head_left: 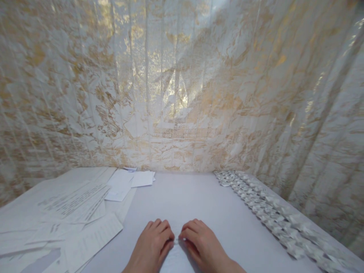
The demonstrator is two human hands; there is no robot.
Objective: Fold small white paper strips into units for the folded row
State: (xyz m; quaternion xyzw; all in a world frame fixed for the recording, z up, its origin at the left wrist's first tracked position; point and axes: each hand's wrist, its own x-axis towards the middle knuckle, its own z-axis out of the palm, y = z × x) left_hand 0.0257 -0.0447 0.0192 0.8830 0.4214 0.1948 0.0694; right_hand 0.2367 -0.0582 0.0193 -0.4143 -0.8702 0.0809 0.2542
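Small paper piece (176, 240), pinched in curled fingers of left hand (153, 240) and right hand (200, 240), above white tabletop (182, 201).

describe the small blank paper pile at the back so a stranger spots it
Start at the white table's far edge, by the patterned curtain. Left of its middle lies a small pile of blank paper slips. It is the rightmost of the left-hand papers, smaller than the blank sheet beside it, and bears no text, unlike the printed sheets.
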